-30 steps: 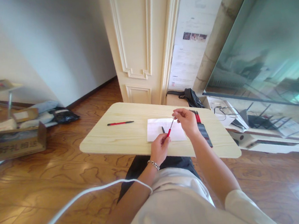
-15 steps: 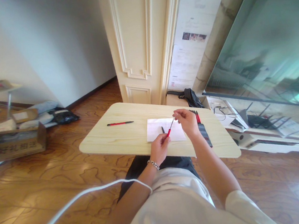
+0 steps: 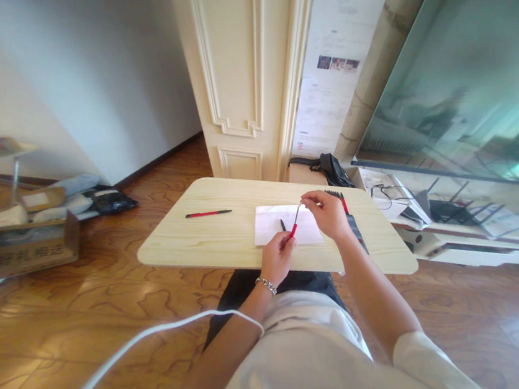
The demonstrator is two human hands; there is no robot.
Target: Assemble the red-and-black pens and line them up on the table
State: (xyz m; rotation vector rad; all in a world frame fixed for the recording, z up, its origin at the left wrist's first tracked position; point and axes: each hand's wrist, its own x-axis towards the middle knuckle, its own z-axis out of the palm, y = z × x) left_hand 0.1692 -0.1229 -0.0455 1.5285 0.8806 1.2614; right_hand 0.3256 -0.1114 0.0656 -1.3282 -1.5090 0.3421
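Observation:
My left hand (image 3: 278, 256) is closed round the red barrel (image 3: 293, 230) of a pen, which tilts up and to the right. A thin dark refill (image 3: 297, 213) sticks out of the barrel's upper end. At the refill's top, the thumb and forefinger of my right hand (image 3: 324, 211) are pinched together. Below them lies a white sheet of paper (image 3: 265, 225), with a small black pen part (image 3: 283, 224) on it. A whole red and black pen (image 3: 208, 213) rests farther left. Beside my right hand is a dark case with several red and black pens (image 3: 343, 202), partly hidden by my wrist.
The pale wooden table (image 3: 227, 242) has rounded corners. A black bag (image 3: 332, 170) sits past its far edge, near a white cabinet (image 3: 476, 252). A white cable (image 3: 162, 330) crosses my left forearm. A cardboard box (image 3: 31, 245) stands on the floor at left.
My right hand has shifted very slightly at the refill's tip. My left hand and the barrel stay in nearly the same place.

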